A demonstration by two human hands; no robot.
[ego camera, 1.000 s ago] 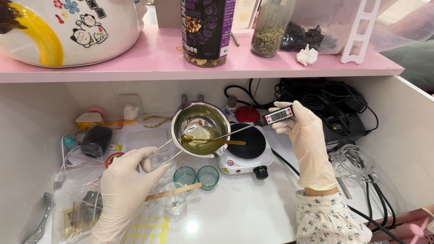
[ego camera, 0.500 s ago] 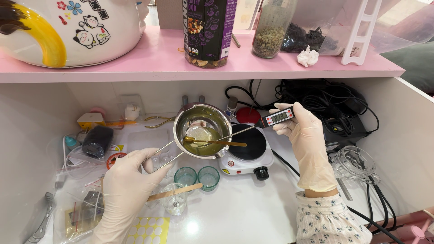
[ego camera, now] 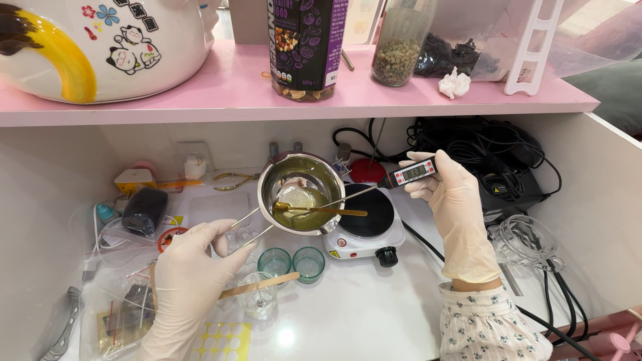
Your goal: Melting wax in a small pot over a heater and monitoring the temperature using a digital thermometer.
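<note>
The left hand point(ego camera: 190, 277) is gripping the steel pot's point(ego camera: 301, 192) wire handle; yellow liquid is pooling inside, where the right hand point(ego camera: 449, 200) is dipping its grasped thermometer point(ego camera: 401, 177).

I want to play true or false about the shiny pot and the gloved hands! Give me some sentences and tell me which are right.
1. The left hand holds the metal pot by its wire handle. True.
2. The right hand holds a digital thermometer with its probe dipped in the pot. True.
3. The pot is empty. False: it holds yellowish liquid and a gold spoon.
4. The pot sits flat on the hot plate. False: it is lifted and tilted, to the left of it.
5. Two small green glass cups stand below the pot. True.
</note>
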